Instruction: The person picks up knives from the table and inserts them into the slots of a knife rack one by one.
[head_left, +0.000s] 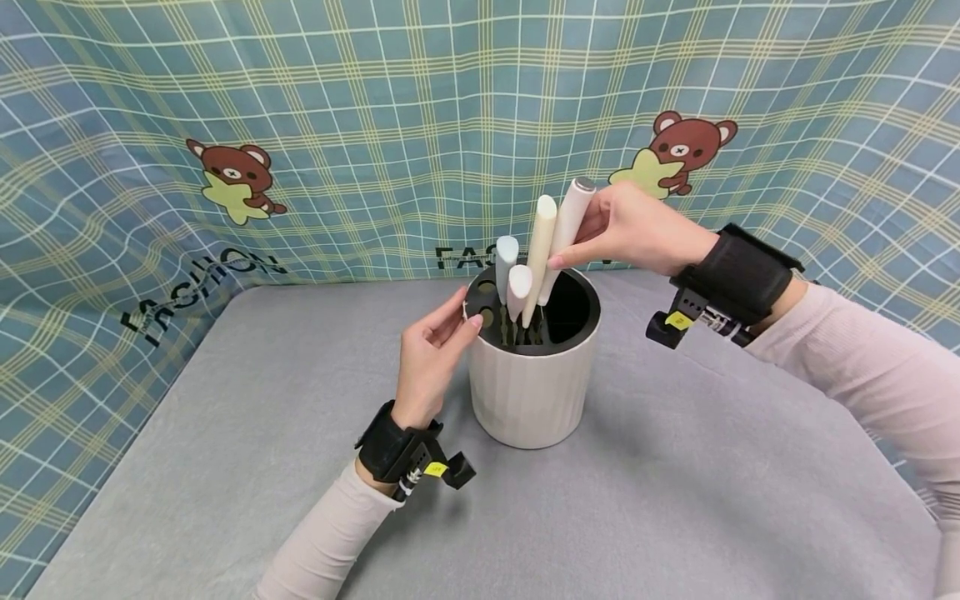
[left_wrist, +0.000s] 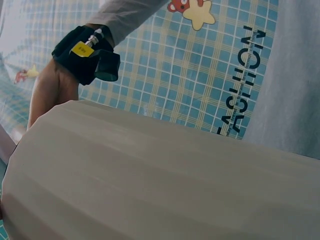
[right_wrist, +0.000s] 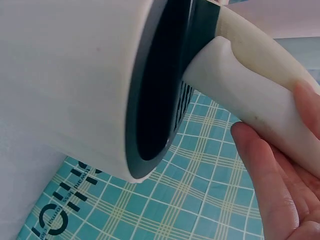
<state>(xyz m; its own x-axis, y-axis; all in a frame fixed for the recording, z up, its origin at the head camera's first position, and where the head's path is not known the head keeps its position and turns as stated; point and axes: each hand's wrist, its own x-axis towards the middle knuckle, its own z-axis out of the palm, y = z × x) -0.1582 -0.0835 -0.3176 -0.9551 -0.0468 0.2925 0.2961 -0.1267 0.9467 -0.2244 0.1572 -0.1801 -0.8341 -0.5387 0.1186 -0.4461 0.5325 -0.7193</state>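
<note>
A ribbed off-white knife holder [head_left: 531,396] with a black slotted top stands upright on the table. My left hand [head_left: 429,358] grips its rim on the left between thumb and fingers. In my right hand [head_left: 641,225] is the white handle of a knife [head_left: 573,213], pinched above the slots; its blade is hidden in the holder. Close beside it leans a cream-handled knife [head_left: 542,237]. A pale blue handle [head_left: 506,265] and a short pinkish-white handle [head_left: 518,289] rise from the slots further left. The right wrist view shows the fingers around the white handle [right_wrist: 265,107].
A grey cloth [head_left: 262,433] covers the table. Behind and at both sides hangs a blue-green checked curtain [head_left: 360,142] with bears and lettering. The holder's top has a large dark opening [head_left: 570,312] on the right and round holes [head_left: 487,317] on the left.
</note>
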